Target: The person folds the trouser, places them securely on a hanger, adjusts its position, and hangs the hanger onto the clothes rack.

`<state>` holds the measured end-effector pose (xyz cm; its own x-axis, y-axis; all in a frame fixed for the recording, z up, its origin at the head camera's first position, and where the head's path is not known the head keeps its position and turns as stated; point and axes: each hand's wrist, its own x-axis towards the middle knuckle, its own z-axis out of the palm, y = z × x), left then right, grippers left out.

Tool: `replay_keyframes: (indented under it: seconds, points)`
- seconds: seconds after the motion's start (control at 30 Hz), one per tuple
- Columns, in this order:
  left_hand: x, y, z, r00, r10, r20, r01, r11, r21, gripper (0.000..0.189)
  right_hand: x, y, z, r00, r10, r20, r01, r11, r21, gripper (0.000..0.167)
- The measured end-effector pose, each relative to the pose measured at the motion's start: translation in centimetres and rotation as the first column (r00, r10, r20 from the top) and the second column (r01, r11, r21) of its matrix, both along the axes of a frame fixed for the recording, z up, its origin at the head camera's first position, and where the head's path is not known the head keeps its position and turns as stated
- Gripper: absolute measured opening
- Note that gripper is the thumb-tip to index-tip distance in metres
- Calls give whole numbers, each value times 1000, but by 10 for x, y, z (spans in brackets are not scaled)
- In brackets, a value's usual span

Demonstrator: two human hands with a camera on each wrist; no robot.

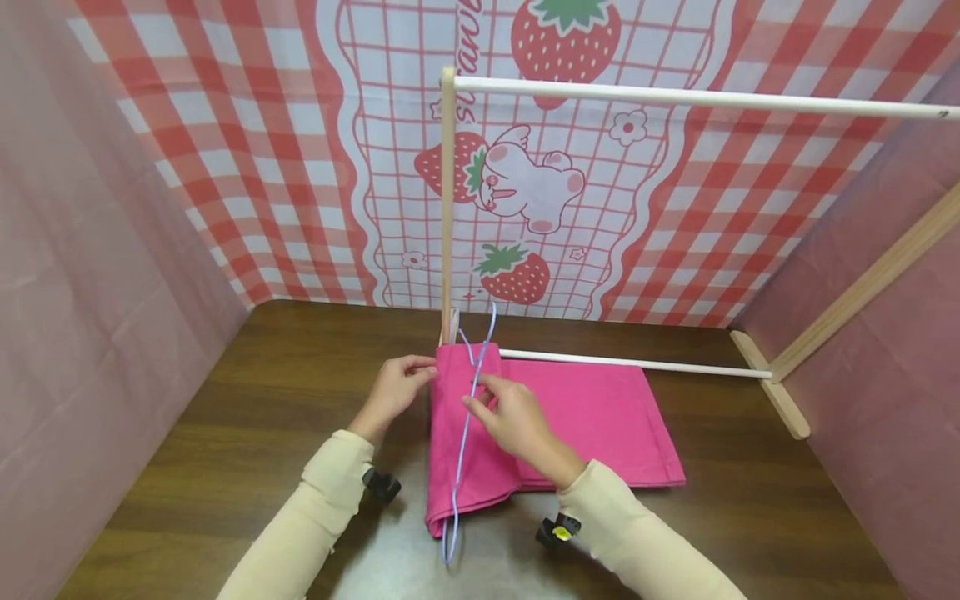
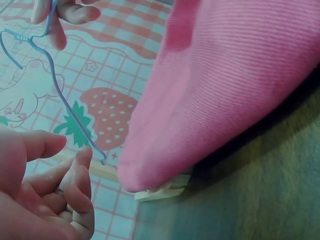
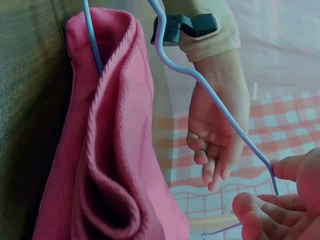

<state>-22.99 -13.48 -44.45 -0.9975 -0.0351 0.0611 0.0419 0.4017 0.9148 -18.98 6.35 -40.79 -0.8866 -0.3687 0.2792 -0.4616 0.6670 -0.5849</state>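
Note:
A folded pink ribbed cloth (image 1: 592, 421) lies on the table, its left part doubled over into a thicker fold. A thin lilac wire hanger (image 1: 462, 450) stands on edge over that fold. In the right wrist view one hanger wire (image 3: 92, 37) runs down into the fold, while the other stays outside. My right hand (image 1: 519, 418) pinches the outer wire near the hanger's neck between thumb and fingers. Beside the cloth's left edge is my left hand (image 1: 395, 392), fingers loosely bent; in the left wrist view nothing sits between them.
A rack rises behind the cloth, with a wooden post (image 1: 447, 208), a white upper rod (image 1: 675, 96) and a low white rod (image 1: 637, 363). Its right foot (image 1: 791, 408) rests on the wooden table (image 1: 247, 417). A strawberry-print sheet (image 1: 277, 125) hangs behind, and pink drapes (image 1: 97, 250) flank the sides.

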Motion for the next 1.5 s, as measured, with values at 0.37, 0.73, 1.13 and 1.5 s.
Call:
replay_keyframes:
  seconds: [0.37, 0.73, 1.13, 1.5]
  points:
    - [-1, 1, 3, 998, 16, 57, -25, 988, 155, 29, 10, -13, -8, 992, 54, -112, -52, 998, 25, 22]
    - [-2, -1, 9, 980, -42, 194, -21, 951, 308, 39, 20, -25, -12, 975, 201, -90, -189, 974, 125, 23]
    - [-3, -3, 21, 945, -130, 300, -74, 809, 583, 32, 23, -38, -8, 968, 234, -86, -215, 958, 187, 13]
    - [-3, -3, 25, 945, -121, 304, -72, 830, 553, 22, 22, -42, -8, 962, 257, -96, -232, 948, 220, 14]
